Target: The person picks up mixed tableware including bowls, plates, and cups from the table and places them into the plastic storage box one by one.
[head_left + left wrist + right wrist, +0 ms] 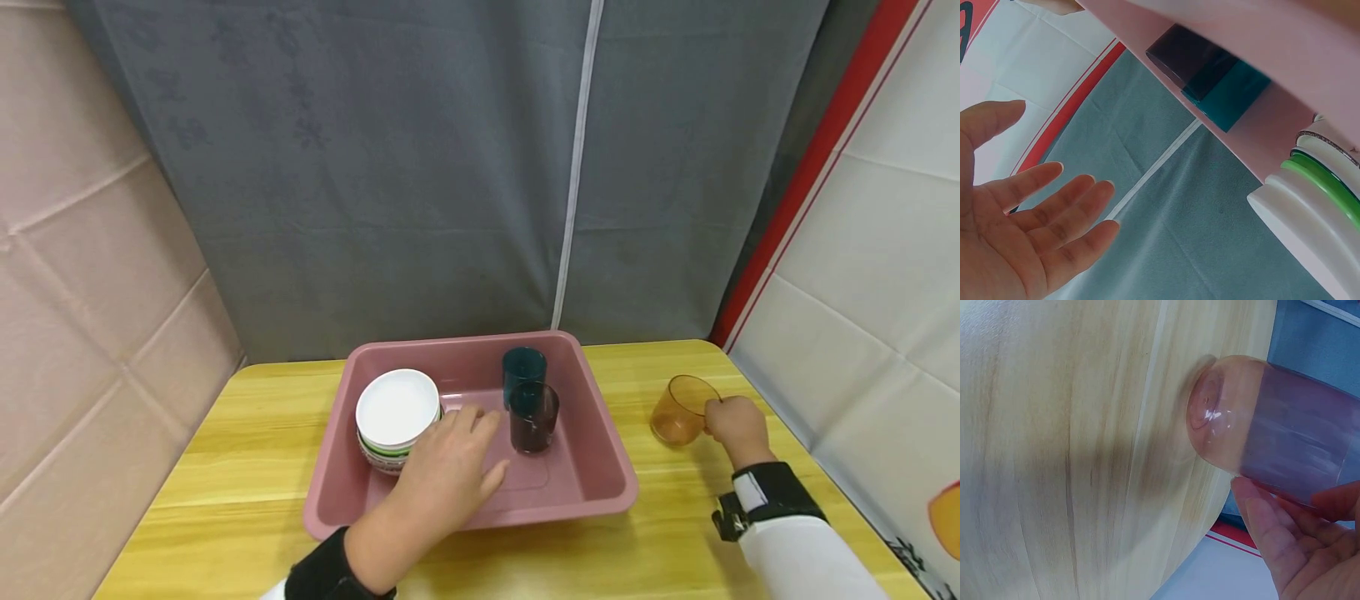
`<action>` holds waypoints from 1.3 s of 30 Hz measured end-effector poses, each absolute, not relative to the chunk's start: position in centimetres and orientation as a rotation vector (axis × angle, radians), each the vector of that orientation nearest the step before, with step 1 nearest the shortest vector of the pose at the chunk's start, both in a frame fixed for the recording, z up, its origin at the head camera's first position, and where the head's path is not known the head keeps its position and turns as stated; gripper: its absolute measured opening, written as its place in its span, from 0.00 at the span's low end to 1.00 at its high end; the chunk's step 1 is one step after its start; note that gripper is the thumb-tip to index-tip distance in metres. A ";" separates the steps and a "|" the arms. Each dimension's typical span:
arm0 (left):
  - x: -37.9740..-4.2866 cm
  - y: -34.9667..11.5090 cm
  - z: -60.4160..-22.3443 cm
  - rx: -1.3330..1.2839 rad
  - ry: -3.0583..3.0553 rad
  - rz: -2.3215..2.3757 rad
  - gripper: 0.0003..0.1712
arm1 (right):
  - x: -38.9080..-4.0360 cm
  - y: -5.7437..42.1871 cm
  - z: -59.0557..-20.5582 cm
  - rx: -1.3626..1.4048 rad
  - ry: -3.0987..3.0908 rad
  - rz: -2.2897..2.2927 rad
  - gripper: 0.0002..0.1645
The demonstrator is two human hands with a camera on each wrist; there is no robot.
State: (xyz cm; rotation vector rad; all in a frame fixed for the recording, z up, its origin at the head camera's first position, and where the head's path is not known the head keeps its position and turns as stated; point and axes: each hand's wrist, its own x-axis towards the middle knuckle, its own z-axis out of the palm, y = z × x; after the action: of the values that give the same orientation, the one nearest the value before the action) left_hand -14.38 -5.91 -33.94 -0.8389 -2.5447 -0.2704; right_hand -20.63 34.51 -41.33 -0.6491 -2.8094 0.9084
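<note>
At the right of the head view, my right hand [738, 429] grips an amber see-through mug [681, 410] at its side. In the right wrist view the mug [1272, 425] looks pinkish, its base close to the wooden table, with fingers curled at its side. My left hand [453, 467] hovers over the front of a pink tub [622, 492], fingers spread and holding nothing. Beside it in the tub stands a stack of bowls [397, 408], a white one on top and a green-edged one lower. A dark cup [533, 429] and a teal cup [522, 367] stand right of the stack.
The wooden table [232, 467] carries the tub near its middle. A grey curtain [390, 183] hangs behind it. Pale cloth [97, 275] borders the left side, and a white cloth [877, 308] with a red stripe borders the right.
</note>
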 end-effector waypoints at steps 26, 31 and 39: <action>-14.9 -6.5 -34.1 -0.814 -2.665 -0.412 0.24 | -19.0 31.7 -36.2 -0.313 -2.860 0.873 0.27; -15.0 -6.5 -34.1 -0.802 -2.680 -0.431 0.24 | -18.7 30.8 -35.3 -0.272 -2.858 0.869 0.26; -15.0 -6.4 -34.0 -0.791 -2.714 -0.446 0.25 | -17.8 29.1 -33.5 -0.219 -2.867 0.838 0.25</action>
State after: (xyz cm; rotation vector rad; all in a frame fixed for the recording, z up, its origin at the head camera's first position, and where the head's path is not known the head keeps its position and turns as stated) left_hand -15.01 -6.42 -34.02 -0.7908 -2.7139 -0.4455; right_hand -17.83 29.12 -33.51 -0.2192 -2.8674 0.8383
